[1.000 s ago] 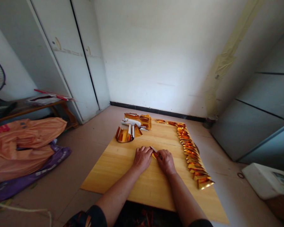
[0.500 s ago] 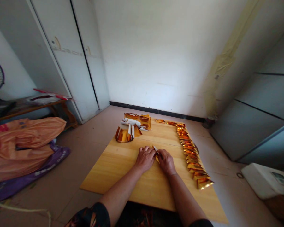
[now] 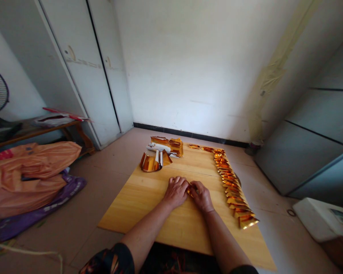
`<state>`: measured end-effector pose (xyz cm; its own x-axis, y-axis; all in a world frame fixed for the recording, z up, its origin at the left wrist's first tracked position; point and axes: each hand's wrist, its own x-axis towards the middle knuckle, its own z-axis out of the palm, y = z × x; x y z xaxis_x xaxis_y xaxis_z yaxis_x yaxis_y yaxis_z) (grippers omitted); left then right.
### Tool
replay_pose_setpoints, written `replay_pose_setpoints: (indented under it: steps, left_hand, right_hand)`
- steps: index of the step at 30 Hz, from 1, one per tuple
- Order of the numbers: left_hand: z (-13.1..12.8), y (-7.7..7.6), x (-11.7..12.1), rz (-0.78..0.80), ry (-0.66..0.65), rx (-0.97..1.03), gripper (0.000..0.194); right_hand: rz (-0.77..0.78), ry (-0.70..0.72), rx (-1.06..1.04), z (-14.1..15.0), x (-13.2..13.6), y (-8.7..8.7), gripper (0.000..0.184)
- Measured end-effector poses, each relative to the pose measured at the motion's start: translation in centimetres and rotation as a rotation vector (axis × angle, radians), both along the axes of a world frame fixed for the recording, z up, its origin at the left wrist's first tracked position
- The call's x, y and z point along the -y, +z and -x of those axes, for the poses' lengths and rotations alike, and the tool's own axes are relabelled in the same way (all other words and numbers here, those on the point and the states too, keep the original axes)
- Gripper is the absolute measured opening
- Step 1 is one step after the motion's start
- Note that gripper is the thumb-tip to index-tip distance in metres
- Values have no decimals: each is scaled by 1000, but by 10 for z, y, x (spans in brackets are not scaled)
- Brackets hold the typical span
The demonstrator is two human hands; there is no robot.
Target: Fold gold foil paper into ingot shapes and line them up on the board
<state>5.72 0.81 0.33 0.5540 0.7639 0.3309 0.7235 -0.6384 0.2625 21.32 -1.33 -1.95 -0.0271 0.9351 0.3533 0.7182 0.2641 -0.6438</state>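
Pinching in right hand (image 3: pixel 201 196) a foil piece (image 3: pixel 189 191), probably light, easily creased, best held by edges; cannot tell grip of left hand (image 3: pixel 175 191).

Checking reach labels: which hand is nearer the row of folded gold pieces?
Right. The right hand sits left of the row of folded gold pieces, not touching it; the left hand is farther left.

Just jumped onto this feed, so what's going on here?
A person is working at a wooden board. The right hand pinches a small shiny gold piece, with the left hand close beside it. A row of folded gold pieces runs along the board's right side; gold sheets lie at the far left.
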Motion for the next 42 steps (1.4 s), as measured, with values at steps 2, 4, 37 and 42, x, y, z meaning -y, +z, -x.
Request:
replay_pose_setpoints:
  steps: [2, 4, 37, 42]
  left_hand:
    - [1, 1, 0, 14, -15, -7, 18]
    - [2, 2, 1, 31, -29, -17, 19]
    - [7, -20, -10, -113, -21, 83, 15]
    - [10, -20, -6, -16, -36, 61, 17]
  right_hand:
    - [9, -4, -9, 0, 0, 0, 21]
    - [17, -9, -16, 1, 0, 0, 21]
    - [-148, -143, -290, -6, -10, -13, 20]
    - [-118, -176, -304, -6, -10, -13, 20]
